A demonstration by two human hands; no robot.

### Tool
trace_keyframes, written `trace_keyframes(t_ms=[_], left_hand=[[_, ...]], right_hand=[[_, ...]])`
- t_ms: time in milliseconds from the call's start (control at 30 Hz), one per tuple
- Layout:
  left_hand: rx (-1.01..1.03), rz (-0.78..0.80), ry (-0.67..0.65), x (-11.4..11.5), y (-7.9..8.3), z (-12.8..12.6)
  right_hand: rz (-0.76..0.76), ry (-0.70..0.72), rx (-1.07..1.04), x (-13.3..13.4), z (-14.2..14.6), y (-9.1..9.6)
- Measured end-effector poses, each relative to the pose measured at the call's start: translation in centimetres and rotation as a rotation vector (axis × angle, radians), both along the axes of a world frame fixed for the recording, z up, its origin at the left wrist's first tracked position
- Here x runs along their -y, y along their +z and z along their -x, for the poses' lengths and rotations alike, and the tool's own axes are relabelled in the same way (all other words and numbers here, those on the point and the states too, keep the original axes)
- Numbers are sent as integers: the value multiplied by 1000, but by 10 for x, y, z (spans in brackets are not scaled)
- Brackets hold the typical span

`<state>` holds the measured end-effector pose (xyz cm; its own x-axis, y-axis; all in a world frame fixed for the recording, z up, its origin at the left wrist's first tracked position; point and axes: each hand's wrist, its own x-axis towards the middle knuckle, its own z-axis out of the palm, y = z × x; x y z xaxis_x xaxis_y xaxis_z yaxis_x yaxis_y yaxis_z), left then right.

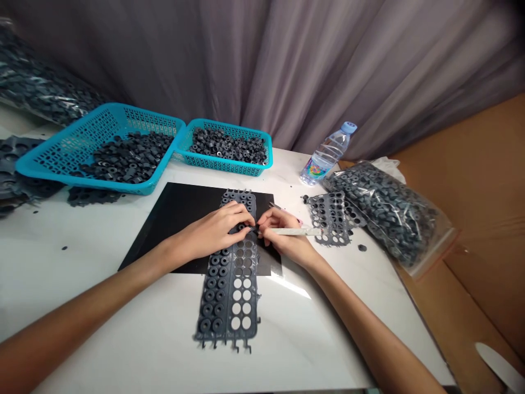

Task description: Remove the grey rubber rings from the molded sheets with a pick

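A long dark grey moulded rubber sheet lies lengthwise before me, partly over a black mat. Ring-shaped parts fill its left columns; the lower right columns are bare round holes. My left hand rests across the sheet, thumb and fingers pinched at a small black rubber part, mostly hidden by the fingertips. Close beside it, my right hand grips a slim white-handled tool like a pen. The tool's dark tip meets the left fingertips, too small to make out.
Two blue baskets of loose black parts stand at the back left. A water bottle, a smaller punched sheet and a plastic bag of parts are on the right. Another full bag lies far left.
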<state>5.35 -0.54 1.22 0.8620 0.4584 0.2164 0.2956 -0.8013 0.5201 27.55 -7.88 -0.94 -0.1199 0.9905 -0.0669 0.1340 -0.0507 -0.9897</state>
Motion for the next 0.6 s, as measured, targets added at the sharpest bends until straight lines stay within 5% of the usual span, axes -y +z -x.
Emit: trace_keyframes(t_ms=[600], left_hand=[[49,9,5,2,-12,4]], right_hand=[[-33,14,-18,-2,-2,-7]])
